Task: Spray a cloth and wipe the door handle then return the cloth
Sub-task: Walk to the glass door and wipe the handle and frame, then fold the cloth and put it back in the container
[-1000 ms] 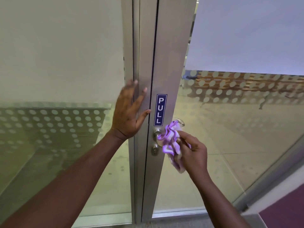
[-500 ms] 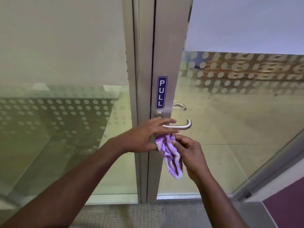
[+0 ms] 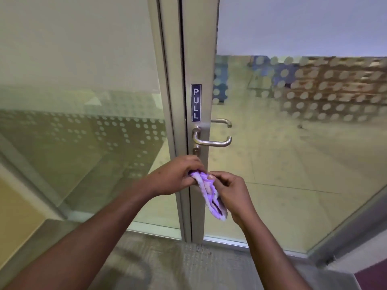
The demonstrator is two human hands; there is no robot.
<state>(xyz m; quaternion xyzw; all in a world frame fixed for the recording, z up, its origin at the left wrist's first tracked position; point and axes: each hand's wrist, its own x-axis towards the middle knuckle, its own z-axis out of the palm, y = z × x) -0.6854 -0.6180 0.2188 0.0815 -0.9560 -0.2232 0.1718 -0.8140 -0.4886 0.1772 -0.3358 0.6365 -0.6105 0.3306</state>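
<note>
Setting: glass walls with bands of frosted dots, grey carpet underfoot, a strip of purple floor at far right.
Left pane: fixed glass, milky above, clear and dotted lower down.
Left hand: fingers curled closed over the top end of the cloth, held in front of the door's lower stile.
Frame: pale metal uprights with a dark seam between them, running floor to top.
Sign: blue strip reading PULL, stuck upright on the stile above the handle.
Handle: brushed-metal lever pointing right, bare, clear of both hands; a keyhole sits just under it, and a second lever shows through the glass behind.
Cloth: purple and white, bunched, hanging down below the handle between the two hands.
Right hand: thumb and fingers pinched shut on the cloth's upper right edge, just beside the left hand.
Right pane: door glass, dotted band across it.
</note>
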